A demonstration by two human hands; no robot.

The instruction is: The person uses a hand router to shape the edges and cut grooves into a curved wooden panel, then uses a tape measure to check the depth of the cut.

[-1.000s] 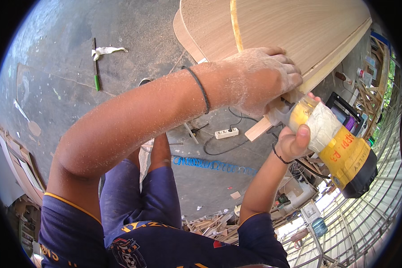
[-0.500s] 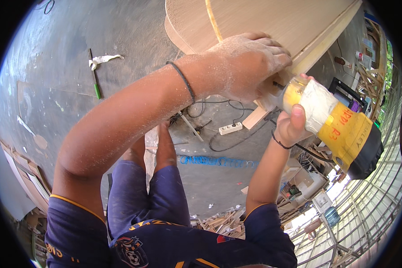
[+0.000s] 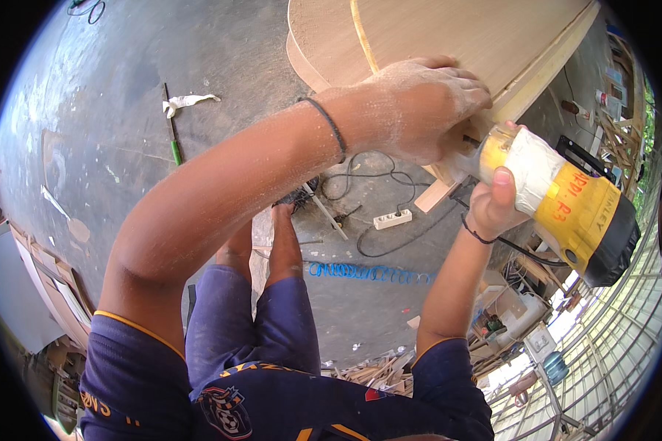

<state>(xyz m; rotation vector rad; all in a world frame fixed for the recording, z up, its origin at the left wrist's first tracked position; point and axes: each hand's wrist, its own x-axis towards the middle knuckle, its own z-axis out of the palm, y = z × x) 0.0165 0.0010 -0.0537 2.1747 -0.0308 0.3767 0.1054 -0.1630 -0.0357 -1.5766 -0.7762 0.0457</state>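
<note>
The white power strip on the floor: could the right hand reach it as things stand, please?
Probably not: the right hand is wrapped around the yellow power tool up at the wooden panel, and the power strip lies well below on the floor.

Under the dust-whitened left hand [image 3: 419, 110] lies a pale curved wooden panel [image 3: 449, 37], matt and smooth, its cut edge raw. The right hand [image 3: 493, 202] grips a yellow-and-black plastic power tool [image 3: 574, 213], slightly glossy, its neck wrapped in dull white tape. Below both hands, the grey concrete floor [image 3: 125, 95] looks rough and stained; a white plastic power strip [image 3: 392, 219] rests there.
</note>
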